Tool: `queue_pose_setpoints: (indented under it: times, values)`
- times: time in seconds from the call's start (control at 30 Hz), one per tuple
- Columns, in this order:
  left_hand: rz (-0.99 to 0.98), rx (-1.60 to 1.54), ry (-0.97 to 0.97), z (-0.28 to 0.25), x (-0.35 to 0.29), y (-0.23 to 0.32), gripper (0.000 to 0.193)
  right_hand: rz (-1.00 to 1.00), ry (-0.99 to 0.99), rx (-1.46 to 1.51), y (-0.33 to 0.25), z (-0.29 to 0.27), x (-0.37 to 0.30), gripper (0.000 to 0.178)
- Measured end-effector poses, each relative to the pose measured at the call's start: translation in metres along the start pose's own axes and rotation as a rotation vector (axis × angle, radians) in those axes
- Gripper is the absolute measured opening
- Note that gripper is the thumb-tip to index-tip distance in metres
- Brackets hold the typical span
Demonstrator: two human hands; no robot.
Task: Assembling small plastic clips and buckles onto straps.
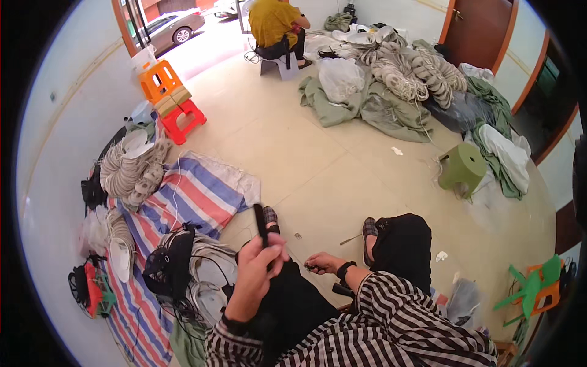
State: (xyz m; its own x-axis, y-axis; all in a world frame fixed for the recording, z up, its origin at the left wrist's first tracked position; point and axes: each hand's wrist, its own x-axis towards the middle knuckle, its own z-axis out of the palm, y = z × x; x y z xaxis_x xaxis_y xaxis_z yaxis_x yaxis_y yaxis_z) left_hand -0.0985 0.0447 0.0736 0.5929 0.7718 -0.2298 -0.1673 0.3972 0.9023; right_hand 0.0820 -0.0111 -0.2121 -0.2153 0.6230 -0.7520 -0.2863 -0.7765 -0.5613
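Observation:
My left hand is raised over my lap, its fingers closed round a slim black bar-like thing that points up and away from me. What kind of thing it is does not show. Lower and to the right, my right hand is closed at my right knee on a small dark bit, too small to name. A dark watch-like band circles my right wrist. Coils of pale cord with black cables lie just left of my left hand.
A striped red, white and blue sheet spreads at left under cord coils. Orange and red stools stand beyond it. A green stool and heaped cord bundles are at right. A person sits near the doorway.

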Motion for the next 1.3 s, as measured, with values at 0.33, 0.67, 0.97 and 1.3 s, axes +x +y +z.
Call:
queue_pose_setpoints:
  times: [0.33, 0.67, 0.97, 1.3]
  values:
    - [-0.058, -0.040, -0.208, 0.043, 0.113, -0.023, 0.013, -0.040, -0.043, 0.021, 0.004, 0.011, 0.002, 0.011]
    - [-0.044, 0.010, -0.015, 0.014, 0.130, -0.064, 0.015, 0.014, 0.006, 0.006, 0.010, 0.000, 0.002, 0.011]
    - [-0.005, 0.018, -0.089, 0.017, 0.118, -0.055, 0.014, 0.079, 0.035, -0.028, 0.017, -0.003, 0.007, 0.012]
    - [-0.025, 0.074, -0.080, 0.022, 0.118, -0.056, 0.014, 0.061, 0.068, -0.013, 0.013, -0.001, 0.007, 0.010]
